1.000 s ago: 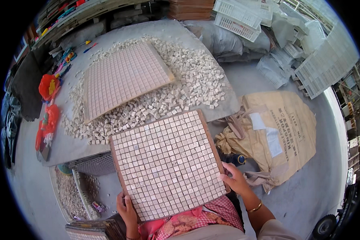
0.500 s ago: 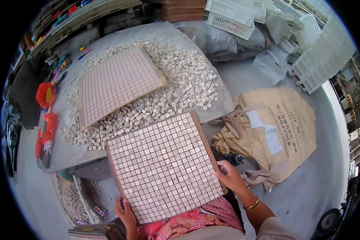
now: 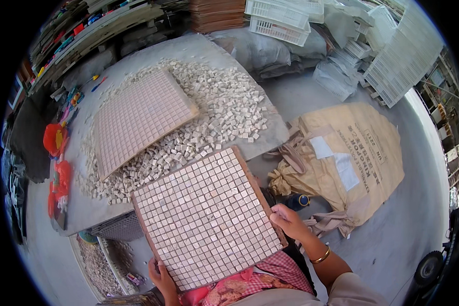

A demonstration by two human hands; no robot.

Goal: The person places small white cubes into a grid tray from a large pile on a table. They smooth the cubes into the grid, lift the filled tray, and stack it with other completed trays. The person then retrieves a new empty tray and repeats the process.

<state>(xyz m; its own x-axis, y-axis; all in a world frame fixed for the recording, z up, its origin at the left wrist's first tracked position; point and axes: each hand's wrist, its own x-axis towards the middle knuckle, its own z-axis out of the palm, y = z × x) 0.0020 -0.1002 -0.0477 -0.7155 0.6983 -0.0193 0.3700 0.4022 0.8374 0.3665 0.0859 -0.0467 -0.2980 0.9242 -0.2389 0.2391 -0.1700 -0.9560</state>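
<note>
Your L hand (image 3: 161, 279) & R hand (image 3: 290, 222) hold 1 mosaic-tile board (image 3: 209, 219), fingers closed on opp. edges; 1 pink grid panel (image 3: 140, 120) atop uncountable stone cubes (image 3: 229, 102).

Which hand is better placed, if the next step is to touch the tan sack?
Probably the right hand: it holds the tiled board by its right edge, and the tan sack lies on that side. The left hand, at the board's lower left corner, is farther away.
</note>
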